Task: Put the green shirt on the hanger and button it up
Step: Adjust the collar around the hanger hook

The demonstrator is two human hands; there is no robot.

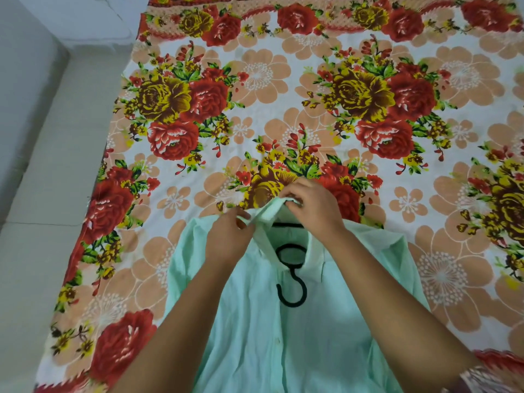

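Both hands are at the far edge of the green shirt (255,336), which lies flat on the bed (255,95) right in front of me and runs down toward the bottom of the view. My left hand (226,239) is curled, thumb and fingers pinching a raised strip of the shirt's fabric (266,215). My right hand (312,205) is also curled, its fingertips closed on the upper end of that strip, just beyond the left. The hands nearly touch, with the strip stretched between them and lifted off the bed. I cannot tell whether it is the collar band or the top of the placket.

The black hanger (292,290) lies along the shirt's centre line. Its hook points back toward me and rests on the cloth, and its straight bar shows just under my right hand, so its long axis runs away from me, in line with the row of buttons (278,340). A collar flap (313,259) lies just right of the hanger's neck.

I judge that the next move depends on the strip sitting above and beyond the hanger's neck. It has to close around that neck, so the pull comes toward me. The right hand is nearer the bar, and the left is nearer the free edge.
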